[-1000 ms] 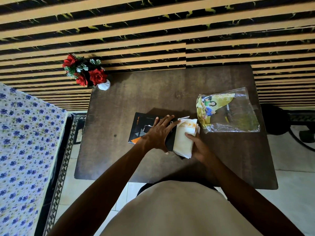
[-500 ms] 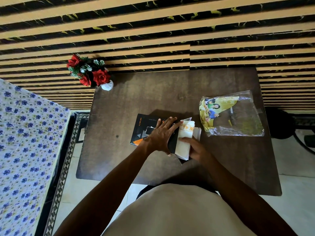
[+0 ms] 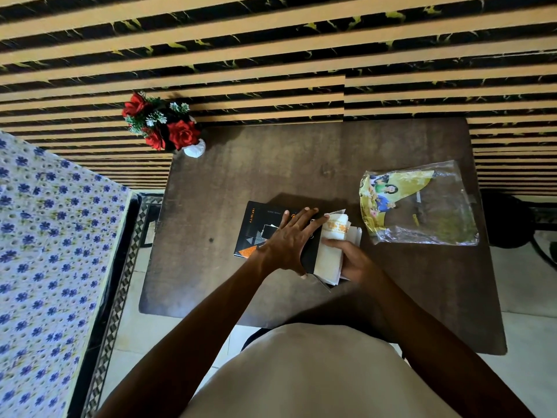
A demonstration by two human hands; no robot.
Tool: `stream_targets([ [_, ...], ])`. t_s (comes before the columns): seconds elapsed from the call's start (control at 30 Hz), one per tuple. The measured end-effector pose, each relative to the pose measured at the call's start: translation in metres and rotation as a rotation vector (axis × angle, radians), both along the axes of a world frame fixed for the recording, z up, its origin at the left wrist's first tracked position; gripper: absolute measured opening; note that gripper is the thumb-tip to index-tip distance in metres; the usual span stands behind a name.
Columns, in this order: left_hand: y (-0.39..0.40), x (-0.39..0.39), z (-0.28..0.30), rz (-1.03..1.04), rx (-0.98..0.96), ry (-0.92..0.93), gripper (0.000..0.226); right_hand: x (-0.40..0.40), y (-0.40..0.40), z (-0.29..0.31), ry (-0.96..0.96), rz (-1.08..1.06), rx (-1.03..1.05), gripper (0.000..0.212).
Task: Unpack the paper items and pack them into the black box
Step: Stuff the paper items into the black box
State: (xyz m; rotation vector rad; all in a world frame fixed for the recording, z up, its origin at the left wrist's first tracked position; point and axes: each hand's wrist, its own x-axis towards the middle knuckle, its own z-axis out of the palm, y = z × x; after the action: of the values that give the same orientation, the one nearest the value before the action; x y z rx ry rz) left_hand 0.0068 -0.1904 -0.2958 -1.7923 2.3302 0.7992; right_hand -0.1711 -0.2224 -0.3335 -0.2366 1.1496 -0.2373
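On the bench, the right hand has its grip closed around the stack of folded papers at the black box mouth, the left hand lying flat, unclenched, on the box; light, floppy sheets, best pinched at their edges.

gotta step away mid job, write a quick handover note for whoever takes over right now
Left hand: flat, palm down on the black box, steadying it.
Right hand: gripping the stack of white paper items at the box's right end.
Clear plastic bag: on the table to the right, yellow printed insert inside.
Done: papers are out of the bag.
Left: get the stack fully into the box; how far in it sits is unclear.
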Motion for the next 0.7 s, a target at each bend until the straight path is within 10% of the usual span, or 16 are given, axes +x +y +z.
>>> stream_targets([
  [0.7, -0.003, 0.004, 0.002, 0.014, 0.016, 0.032, 0.136, 0.033, -0.002, 0.007, -0.044, 0.040, -0.032, 0.046],
])
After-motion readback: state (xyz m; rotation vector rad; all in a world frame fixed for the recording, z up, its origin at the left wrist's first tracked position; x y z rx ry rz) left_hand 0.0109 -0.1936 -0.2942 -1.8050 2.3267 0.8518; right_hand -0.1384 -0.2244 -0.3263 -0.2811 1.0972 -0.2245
